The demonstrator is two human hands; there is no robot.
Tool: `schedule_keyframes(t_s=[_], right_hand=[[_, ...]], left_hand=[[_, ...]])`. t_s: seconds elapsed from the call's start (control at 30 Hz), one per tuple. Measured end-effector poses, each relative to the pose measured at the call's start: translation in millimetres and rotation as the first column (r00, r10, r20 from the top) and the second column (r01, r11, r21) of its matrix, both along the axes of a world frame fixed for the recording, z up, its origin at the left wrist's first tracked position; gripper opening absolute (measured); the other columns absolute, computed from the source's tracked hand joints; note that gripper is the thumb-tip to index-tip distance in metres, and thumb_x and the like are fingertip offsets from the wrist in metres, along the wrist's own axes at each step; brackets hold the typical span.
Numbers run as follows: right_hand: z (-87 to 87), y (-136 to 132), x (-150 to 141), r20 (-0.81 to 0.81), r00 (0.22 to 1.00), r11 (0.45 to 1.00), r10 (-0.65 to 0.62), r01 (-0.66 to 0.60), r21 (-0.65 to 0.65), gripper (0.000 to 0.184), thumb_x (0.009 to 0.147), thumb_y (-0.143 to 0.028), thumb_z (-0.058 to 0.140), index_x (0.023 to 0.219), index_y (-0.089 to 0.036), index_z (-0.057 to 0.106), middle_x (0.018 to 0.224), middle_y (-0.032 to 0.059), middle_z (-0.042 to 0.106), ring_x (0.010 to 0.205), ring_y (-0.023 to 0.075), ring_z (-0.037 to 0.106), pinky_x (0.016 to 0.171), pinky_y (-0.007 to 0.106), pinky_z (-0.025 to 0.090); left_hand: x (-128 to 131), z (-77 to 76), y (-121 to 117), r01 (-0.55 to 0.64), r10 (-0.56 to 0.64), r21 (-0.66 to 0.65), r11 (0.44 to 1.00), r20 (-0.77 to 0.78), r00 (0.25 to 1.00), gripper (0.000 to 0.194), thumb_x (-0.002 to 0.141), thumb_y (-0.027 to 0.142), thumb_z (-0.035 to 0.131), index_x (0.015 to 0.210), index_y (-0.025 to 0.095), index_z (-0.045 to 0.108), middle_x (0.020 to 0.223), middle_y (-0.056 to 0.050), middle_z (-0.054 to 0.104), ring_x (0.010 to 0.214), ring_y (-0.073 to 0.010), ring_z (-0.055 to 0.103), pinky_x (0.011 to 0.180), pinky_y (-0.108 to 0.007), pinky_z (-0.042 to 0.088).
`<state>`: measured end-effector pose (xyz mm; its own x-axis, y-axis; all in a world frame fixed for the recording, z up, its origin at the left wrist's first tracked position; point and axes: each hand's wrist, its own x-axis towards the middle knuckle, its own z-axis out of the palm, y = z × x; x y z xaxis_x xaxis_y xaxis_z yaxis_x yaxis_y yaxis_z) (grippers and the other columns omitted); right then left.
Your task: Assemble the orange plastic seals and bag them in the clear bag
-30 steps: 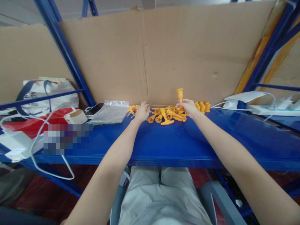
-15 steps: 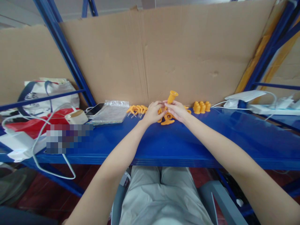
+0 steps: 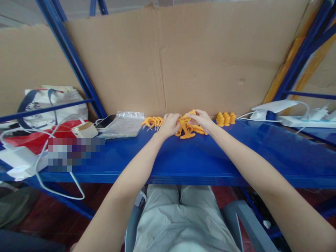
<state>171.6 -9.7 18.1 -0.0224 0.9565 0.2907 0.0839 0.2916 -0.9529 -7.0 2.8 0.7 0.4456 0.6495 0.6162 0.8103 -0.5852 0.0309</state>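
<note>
A yellow plastic corkscrew (image 3: 191, 113) is tilted almost flat between my two hands, its wide end to the right. My right hand (image 3: 202, 120) closes its fingers on that wide end. At the other end, my left hand (image 3: 170, 126) has its fingers curled round, hiding that part. Below and between the hands lies a pile of yellow corkscrew parts (image 3: 187, 134), some with T-shaped handles and round openings. Left of my left hand, several yellow handles with metal spirals (image 3: 152, 122) lie in a row.
Several yellow caps (image 3: 225, 119) stand grouped right of the pile. A clear plastic bag pack (image 3: 123, 125) and a phone (image 3: 107, 121) lie to the left on the blue shelf (image 3: 189, 161). White cables and chargers (image 3: 84, 131) sit at far left, a power strip (image 3: 307, 121) at right. Cardboard (image 3: 204, 63) walls the back.
My left hand has moved right from the handle row to the corkscrew. My right hand has brought the corkscrew left and lowered it, tipping it from upright to nearly flat.
</note>
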Motion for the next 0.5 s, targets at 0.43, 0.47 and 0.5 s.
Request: schedule_keyframes(t_s=[0.43,0.47,0.5], right_hand=[[-4.9,12,23,0.871,0.434,0.903,-0.230,-0.239,0.357,0.025,0.087,-0.021,0.063,0.111,-0.019,0.072,0.116,0.0103,0.073,0.108,0.0255,0.065,0.091,0.035,0.046],[-5.1,11,23,0.890,0.379,0.898,-0.254,-0.249,0.362,0.027,0.088,-0.021,0.062,0.113,-0.019,0.071,0.117,0.0112,0.072,0.110,0.0262,0.064,0.091,0.036,0.045],[-5.2,11,22,0.902,0.331,0.892,-0.279,-0.258,0.371,0.027,0.089,-0.022,0.062,0.115,-0.018,0.070,0.118,0.0121,0.072,0.110,0.0267,0.064,0.090,0.036,0.045]], left_hand=[[-5,-0.2,-2,0.068,-0.065,0.015,0.998,-0.158,0.985,0.019,0.087,0.023,0.052,0.097,0.020,0.067,0.102,-0.009,0.070,0.105,-0.0267,0.057,0.098,-0.042,0.036],[-4,-0.3,-2,0.071,-0.069,0.008,0.997,-0.163,0.984,0.019,0.087,0.023,0.053,0.097,0.020,0.068,0.102,-0.009,0.070,0.106,-0.0266,0.057,0.098,-0.042,0.036],[-4,-0.4,-2,0.074,-0.073,0.000,0.997,-0.167,0.983,0.019,0.086,0.023,0.053,0.097,0.020,0.068,0.102,-0.009,0.070,0.106,-0.0266,0.057,0.097,-0.042,0.036]])
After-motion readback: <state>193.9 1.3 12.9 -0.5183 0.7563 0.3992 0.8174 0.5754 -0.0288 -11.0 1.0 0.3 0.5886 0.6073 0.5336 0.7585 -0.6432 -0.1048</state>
